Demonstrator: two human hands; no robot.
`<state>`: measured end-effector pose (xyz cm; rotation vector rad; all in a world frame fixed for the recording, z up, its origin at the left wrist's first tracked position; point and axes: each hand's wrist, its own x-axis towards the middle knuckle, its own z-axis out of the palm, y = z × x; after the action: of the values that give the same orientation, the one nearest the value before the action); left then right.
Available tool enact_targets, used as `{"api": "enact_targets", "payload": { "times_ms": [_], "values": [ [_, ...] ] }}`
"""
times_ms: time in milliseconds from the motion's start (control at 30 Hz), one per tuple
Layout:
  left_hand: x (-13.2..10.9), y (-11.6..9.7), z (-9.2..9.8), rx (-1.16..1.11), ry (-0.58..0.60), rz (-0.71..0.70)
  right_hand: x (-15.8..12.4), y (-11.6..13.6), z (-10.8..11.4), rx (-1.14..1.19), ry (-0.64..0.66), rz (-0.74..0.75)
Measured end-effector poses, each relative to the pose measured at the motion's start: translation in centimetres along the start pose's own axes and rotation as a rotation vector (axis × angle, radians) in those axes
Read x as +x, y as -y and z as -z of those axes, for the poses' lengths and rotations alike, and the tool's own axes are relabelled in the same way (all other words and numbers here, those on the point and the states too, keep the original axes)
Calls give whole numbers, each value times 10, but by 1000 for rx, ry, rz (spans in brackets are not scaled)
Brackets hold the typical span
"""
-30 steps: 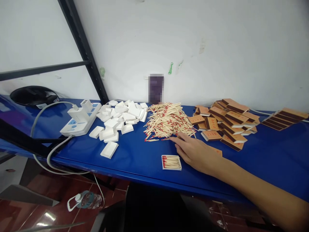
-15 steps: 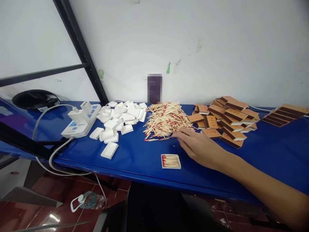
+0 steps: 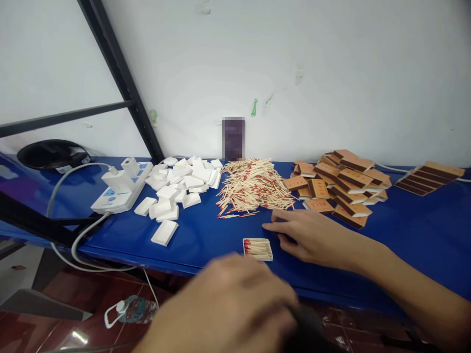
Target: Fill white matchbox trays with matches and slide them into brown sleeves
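Observation:
A small white matchbox tray full of red-tipped matches lies near the front of the blue table. Just right of it, my right hand rests low over the table with its fingers apart and nothing in them. My left hand is large and smeared by motion in front of the tray's near edge, and its fingers are unclear. Behind the tray spreads a big heap of loose matches. To the right are orange-brown matchbox sleeves in a pile, to the left white empty trays.
A white power strip with plugs and grey cables sits at the left beside a black metal frame. More sleeves are stacked at the far right. A water bottle lies on the floor below the table.
My left hand has come into view from below. The fingers of my right hand have drawn back from the matches' edge and spread slightly. The view has shifted a little.

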<state>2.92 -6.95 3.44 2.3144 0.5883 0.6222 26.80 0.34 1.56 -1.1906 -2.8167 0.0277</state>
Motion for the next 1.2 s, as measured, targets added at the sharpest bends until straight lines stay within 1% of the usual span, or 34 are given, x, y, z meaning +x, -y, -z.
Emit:
{"api": "enact_targets", "payload": {
  "times_ms": [33, 67, 100, 133, 167, 233, 333, 433, 567, 667, 833, 1000, 1200],
  "values": [
    [-1, 11, 15, 59, -92, 110, -2, 0, 5, 25, 9, 5],
    [-2, 22, 28, 174, -235, 191, -5, 0, 10, 57, 17, 5],
    [-3, 34, 37, 265, -319, 257, -8, -1, 15, 91, 35, 16],
    [-4, 46, 44, 334, -364, 297, -10, -3, 20, 104, 9, 13],
    [-4, 56, 48, 381, -380, 323, -12, -4, 24, 111, -33, 10],
    [-4, 71, 50, 437, -386, 353, -13, -8, 27, 114, -102, 0],
    [0, 80, 45, 488, -358, 364, -10, -12, 23, 107, -149, 3],
    [3, 83, 38, 533, -323, 380, -3, -10, 12, 86, -148, -3],
    [7, 92, 29, 614, -305, 343, 7, -3, -7, 101, -143, -46],
    [10, 98, 24, 698, -311, 327, 14, 2, -19, 77, -180, -39],
    [12, 99, 21, 738, -304, 355, 22, 8, -29, 4, -178, 1],
    [12, 98, 20, 724, -282, 361, 24, 8, -32, -42, -147, -12],
    [11, 97, 21, 694, -286, 332, 22, 6, -33, -37, -130, -2]
  ]
}}
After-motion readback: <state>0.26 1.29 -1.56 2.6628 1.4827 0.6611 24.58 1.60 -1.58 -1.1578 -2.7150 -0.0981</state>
